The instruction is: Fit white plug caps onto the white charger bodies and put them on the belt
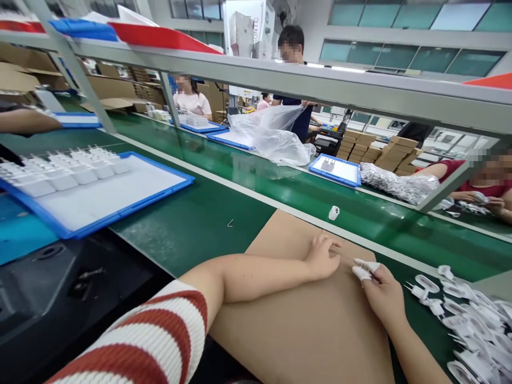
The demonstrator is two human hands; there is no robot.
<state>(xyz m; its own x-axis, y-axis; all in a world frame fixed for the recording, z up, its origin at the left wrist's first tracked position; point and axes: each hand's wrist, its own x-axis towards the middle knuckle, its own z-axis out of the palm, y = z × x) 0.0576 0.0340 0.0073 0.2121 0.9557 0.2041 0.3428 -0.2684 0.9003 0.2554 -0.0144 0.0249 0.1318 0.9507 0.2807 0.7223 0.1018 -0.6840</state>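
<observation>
My left hand [323, 257] hovers over or rests on a sheet of brown cardboard [304, 330]. Its fingers are loosely bent and apart, with nothing seen in them. Just to its right, my right hand [382, 293] wears white finger covers on the thumb and forefinger. Those two tips are pinched close together; whatever lies between them is too small to make out. Right of that hand lies a heap of white plastic plug parts [476, 320], some with metal pins showing. One white plug housing [333, 213] sits on the green conveyor belt [256, 178] beyond my hands.
At the left, a blue-rimmed tray [160, 189] carries rows of white plugs [64, 173]. A small bent piece [230, 223] lies on the green tabletop. A grey shelf frame [280, 74] crosses overhead. Across the belt are another tray [335, 170], plastic bags [276, 138] and several people.
</observation>
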